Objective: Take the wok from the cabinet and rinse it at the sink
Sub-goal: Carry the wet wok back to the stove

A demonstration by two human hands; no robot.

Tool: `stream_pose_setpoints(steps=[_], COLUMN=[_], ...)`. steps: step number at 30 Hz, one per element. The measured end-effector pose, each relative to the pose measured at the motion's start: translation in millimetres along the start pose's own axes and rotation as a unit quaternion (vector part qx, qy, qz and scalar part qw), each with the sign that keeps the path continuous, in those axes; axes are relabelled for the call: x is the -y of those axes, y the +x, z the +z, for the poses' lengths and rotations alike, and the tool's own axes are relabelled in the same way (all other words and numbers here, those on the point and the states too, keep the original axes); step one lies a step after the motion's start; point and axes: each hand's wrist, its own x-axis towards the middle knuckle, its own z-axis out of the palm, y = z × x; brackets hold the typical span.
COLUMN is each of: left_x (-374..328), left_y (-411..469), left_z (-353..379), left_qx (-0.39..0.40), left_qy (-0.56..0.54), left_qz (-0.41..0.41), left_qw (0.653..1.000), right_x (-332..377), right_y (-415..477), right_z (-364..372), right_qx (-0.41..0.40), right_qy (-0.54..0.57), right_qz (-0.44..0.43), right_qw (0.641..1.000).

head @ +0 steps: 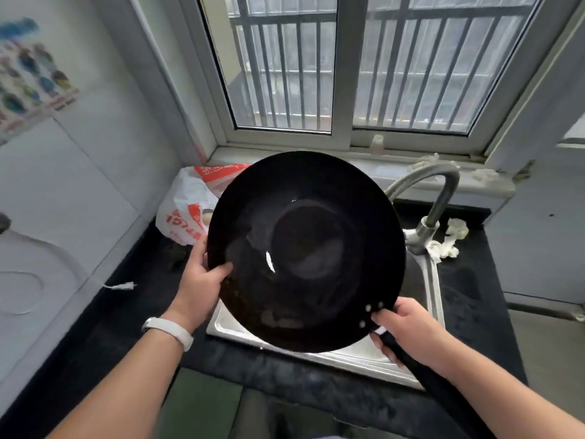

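A round black wok (305, 248) is held tilted toward me above the steel sink (228, 324), its inside facing the camera and covering most of the basin. My left hand (202, 280) grips the wok's left rim, thumb inside the bowl. My right hand (408, 331) is closed around the black handle (443, 391) where it joins the rim. The curved grey faucet (440, 198) rises behind the wok's right edge. No water is visible running.
A white and orange plastic bag (186, 207) lies on the dark counter behind the wok on the left. A white rag (449, 239) sits by the faucet base. A barred window (348, 64) is straight ahead, tiled wall to the left.
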Motion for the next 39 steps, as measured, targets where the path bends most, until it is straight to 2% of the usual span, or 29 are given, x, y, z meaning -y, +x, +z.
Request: stream_pose_setpoints(steps=[5, 9, 15, 22, 32, 39], left_x=[-17.3, -18.8, -9.0, -1.0, 16.0, 30.7], left_y=[-65.4, -116.8, -182.0, -252.4, -407.0, -568.8], left_z=[8.8, 12.8, -14.0, -37.0, -98.5, -156.3], left_qx=[-0.095, -0.184, -0.291, -0.360, -0.445, -0.539], left_qy=[0.028, 0.045, 0.061, -0.009, -0.043, -0.052], left_qz=[0.027, 0.025, -0.007, -0.017, 0.002, 0.006], left_qw=[0.995, 0.982, 0.955, 0.933, 0.894, 0.841], right_x=[1.1, -3.2, -7.8, -12.6, -22.0, -54.7], right_y=[1.1, 3.0, 3.8, -6.4, -83.6, -187.6], right_z=[-16.7, -14.5, 14.1, 54.3, 164.9, 276.9], right_qx=[0.090, 0.152, 0.244, 0.318, 0.385, 0.435], right_qy=[-0.078, -0.161, -0.118, -0.138, -0.205, -0.253], right_qz=[-0.029, -0.070, -0.085, -0.089, -0.105, -0.122], right_qw=[0.992, 0.973, 0.959, 0.934, 0.894, 0.855])
